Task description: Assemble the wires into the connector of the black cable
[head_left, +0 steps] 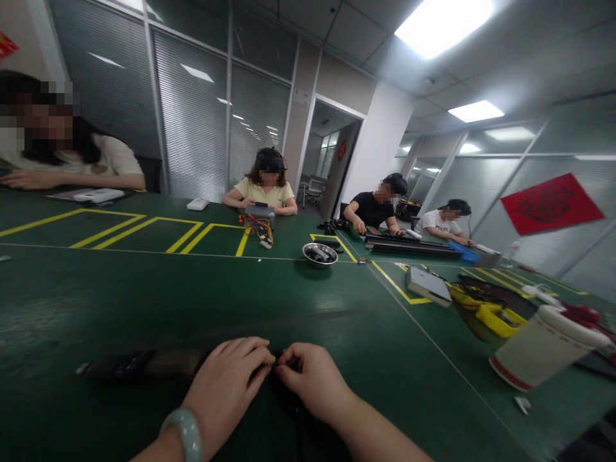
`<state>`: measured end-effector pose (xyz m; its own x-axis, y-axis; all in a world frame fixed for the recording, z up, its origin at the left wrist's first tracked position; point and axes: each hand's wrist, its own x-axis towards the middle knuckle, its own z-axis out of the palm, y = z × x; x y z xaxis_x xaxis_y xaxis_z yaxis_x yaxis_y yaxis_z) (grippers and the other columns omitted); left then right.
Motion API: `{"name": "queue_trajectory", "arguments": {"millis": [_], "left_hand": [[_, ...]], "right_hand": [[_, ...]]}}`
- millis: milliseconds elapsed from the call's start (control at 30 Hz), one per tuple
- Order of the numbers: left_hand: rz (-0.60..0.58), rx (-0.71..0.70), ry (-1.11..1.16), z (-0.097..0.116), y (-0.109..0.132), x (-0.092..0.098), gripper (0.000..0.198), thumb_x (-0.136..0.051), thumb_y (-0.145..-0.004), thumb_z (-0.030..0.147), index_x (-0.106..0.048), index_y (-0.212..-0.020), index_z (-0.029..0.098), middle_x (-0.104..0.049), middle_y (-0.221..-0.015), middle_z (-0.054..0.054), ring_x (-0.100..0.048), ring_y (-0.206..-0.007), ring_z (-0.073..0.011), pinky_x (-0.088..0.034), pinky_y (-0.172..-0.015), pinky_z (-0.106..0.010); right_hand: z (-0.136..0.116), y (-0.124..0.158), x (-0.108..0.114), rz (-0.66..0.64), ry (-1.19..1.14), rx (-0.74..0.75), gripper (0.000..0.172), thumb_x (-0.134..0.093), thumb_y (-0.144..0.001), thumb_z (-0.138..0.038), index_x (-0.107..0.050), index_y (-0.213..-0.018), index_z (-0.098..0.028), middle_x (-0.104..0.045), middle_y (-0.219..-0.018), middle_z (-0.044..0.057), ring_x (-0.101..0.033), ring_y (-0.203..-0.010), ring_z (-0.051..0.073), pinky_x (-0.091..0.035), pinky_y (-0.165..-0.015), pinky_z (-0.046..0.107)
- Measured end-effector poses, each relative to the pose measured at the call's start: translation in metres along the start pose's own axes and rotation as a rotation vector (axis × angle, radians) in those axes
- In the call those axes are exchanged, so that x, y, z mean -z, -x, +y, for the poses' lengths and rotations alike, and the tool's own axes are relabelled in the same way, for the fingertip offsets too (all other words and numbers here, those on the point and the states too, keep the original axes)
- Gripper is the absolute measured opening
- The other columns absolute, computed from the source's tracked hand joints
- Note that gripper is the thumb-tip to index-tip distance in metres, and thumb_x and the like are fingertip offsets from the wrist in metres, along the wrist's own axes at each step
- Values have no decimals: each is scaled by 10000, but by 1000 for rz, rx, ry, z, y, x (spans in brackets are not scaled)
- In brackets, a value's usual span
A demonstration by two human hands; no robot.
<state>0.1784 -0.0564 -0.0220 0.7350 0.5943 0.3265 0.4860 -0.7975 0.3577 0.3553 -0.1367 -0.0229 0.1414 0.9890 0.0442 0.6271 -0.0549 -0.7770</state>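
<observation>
My left hand (pixel 230 378), with a pale bracelet (pixel 185 431) on its wrist, has its thumb and fingers pinched together. Facing it and nearly touching it, my right hand (pixel 315 378) is also closed in a pinch. Something small and dark sits between the fingertips, too blurred and covered to name. A long dark cylindrical object with a brownish middle (pixel 173 364) lies on the green table, pointing left, its right end hidden behind my left hand. Black, cable-like material (pixel 301 423) shows below my right hand; where it leads is hidden.
A metal bowl of small dark parts (pixel 320 255) stands ahead. To the right are a grey box (pixel 428 286), yellow trays (pixel 500 319) and a tilted cream-coloured bucket (pixel 541 350). Several people work across the table, one behind a device with coloured wires (pixel 260 228).
</observation>
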Motion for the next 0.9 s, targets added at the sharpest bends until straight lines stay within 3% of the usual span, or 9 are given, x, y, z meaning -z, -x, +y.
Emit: {"name": "queue_trajectory", "arguments": {"millis": [200,400,900], "left_hand": [[69,25,3,0,1,-3,151,-541,-827,262,-617,-958,256,-668,-1023,-12,-615,-963,-214,-436,-882,-375],[47,31,10,3,1,1,97,-539,-810,237,-608,-875,259,-661,-1037,-2,-602,-1008,-224,-430,-892,-393],[15,52,10,8,1,6,162,-483,-823,217,-628,-878,264,-656,-1060,-5,-580,-1038,-219,-407,-924,-414]], "right_hand": [[-4,0,1,7,26,-5,63,-630,-797,-214,-678,-833,-197,-681,-789,-17,-592,-691,107,-400,-629,195],[-4,1,1,9,31,-9,66,-634,-798,-205,-687,-837,-200,-687,-798,-12,-601,-710,112,-402,-636,197],[-4,1,3,7,40,23,70,-624,-805,-228,-685,-835,-212,-683,-793,-27,-591,-698,103,-390,-627,189]]}}
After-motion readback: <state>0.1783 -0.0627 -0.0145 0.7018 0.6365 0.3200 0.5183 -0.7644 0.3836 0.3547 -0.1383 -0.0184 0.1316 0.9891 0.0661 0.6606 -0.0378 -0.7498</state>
